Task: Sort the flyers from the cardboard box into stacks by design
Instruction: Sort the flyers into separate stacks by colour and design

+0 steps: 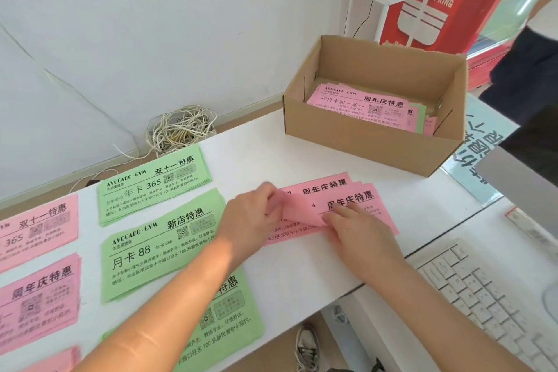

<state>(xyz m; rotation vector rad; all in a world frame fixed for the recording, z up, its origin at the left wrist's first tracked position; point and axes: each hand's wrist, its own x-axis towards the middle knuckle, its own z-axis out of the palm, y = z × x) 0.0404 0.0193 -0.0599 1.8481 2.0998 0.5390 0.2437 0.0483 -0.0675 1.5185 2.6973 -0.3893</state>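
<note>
Left hand: fingers curled, thumb and fingertips pinching the left end of the curled pink flyer. That end is raised off the desk and bent over towards the right.

Right hand: fingers nearly straight and spread, pressing flat on the fanned pink flyers just right of the raised end. It grips nothing.

The fanned pink flyers lie on the desk in front of the cardboard box, overlapped and offset, all showing the same headline. They are apart from the box.

Cardboard box: open top, standing on the far right part of the desk. It contains loose flyers, pink on top, with a green edge showing on the right.

Sorted stacks, left part of the desk:
- Green stack, far.
- Green stack, middle, partly under the left forearm.
- Green stack, near.
- Pink stack, far left.
- Pink stack, near left.

A white keyboard sits at lower right.
</note>
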